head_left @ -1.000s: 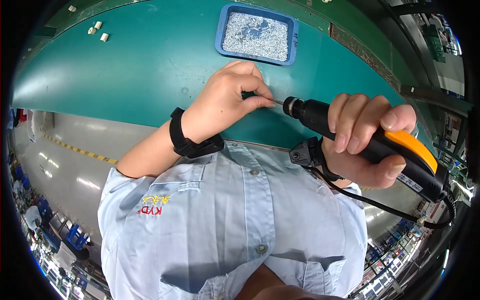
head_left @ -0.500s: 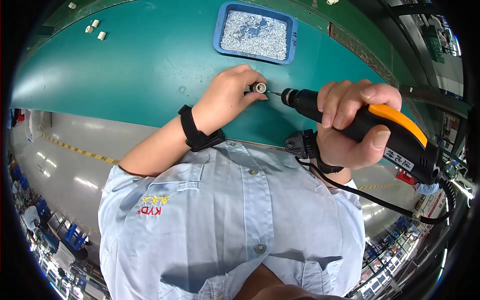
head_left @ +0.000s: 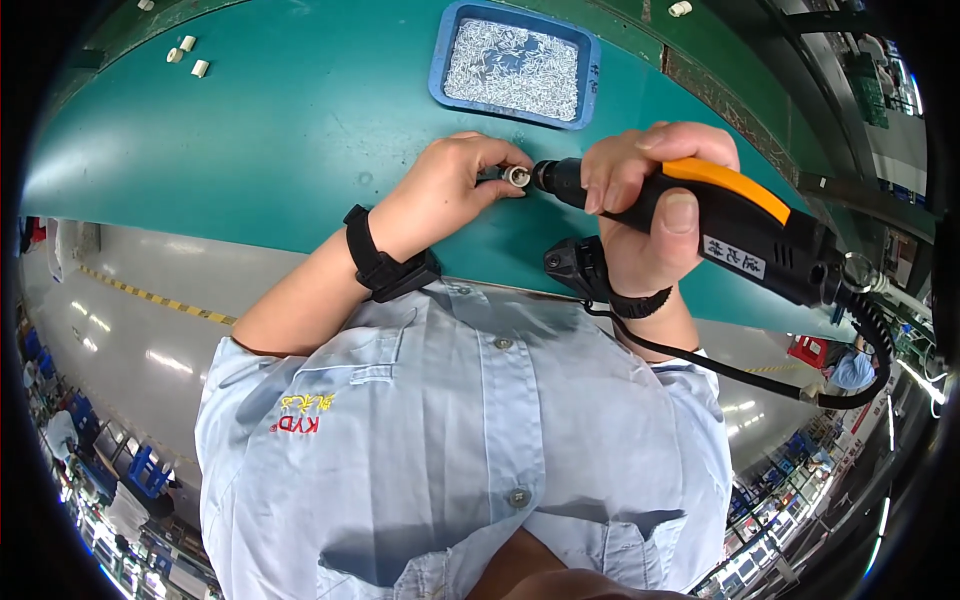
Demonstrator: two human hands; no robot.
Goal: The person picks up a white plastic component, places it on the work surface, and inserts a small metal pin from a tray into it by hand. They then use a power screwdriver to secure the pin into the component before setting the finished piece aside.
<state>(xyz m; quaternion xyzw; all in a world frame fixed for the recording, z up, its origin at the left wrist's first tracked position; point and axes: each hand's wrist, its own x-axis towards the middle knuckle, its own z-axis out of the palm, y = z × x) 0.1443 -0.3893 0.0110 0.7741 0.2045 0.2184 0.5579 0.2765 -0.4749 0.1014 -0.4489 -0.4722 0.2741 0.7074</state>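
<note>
Between the thumb and fingers of my left hand (head_left: 455,185) is a small round fitting (head_left: 517,177), its pale open end turned toward the right. My right hand (head_left: 650,205) is wrapped around a black and orange electric screwdriver (head_left: 735,225), which points left. The driver's nose is right beside the fitting's opening; its bit tip is hidden, so I cannot tell how far it reaches in. Just beyond both hands lies a blue tray (head_left: 437,75) holding a heap of small silvery pins or screws.
Several short cream cylinders (head_left: 200,68) lie at the far left of the green table (head_left: 280,130). Another pale piece (head_left: 680,9) rests on the far ledge. A coiled black cord (head_left: 872,330) hangs from the driver's back end at right.
My right hand has brought the screwdriver leftward, closing the gap between its nose and the fitting. The left hand has stayed nearly in place, still pinching the fitting.
</note>
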